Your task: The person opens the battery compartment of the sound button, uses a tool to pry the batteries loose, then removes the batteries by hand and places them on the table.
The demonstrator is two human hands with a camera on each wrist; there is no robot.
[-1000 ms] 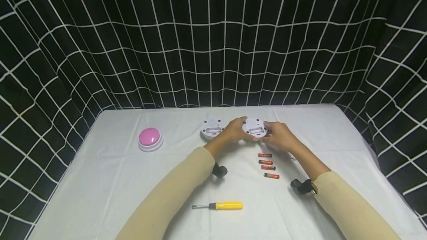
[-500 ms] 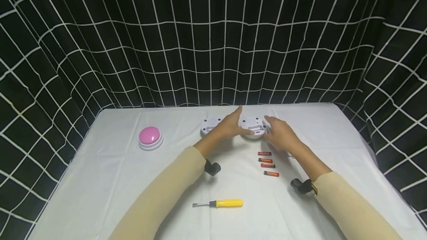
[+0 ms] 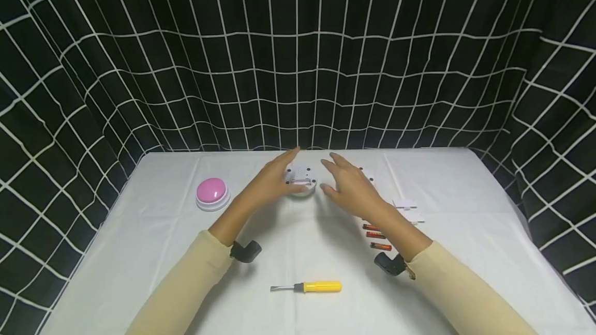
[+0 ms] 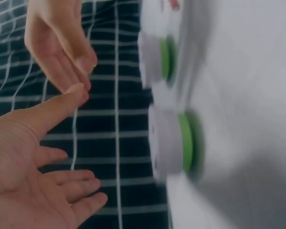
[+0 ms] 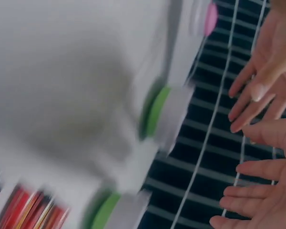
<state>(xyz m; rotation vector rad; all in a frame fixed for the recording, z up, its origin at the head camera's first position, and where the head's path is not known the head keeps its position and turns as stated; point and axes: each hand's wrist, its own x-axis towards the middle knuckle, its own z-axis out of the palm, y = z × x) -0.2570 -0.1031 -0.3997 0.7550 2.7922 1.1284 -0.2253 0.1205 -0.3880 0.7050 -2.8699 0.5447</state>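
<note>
Light falls softly — both wrist views blur.

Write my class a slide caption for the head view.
Open left hand and right hand flank a white round device, with a yellow screwdriver nearer the camera.

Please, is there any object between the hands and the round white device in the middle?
Nothing visible stands between the left hand or the right hand and the round white device: both wrist views show a gap. The batteries and the second white device lie to the right.
</note>
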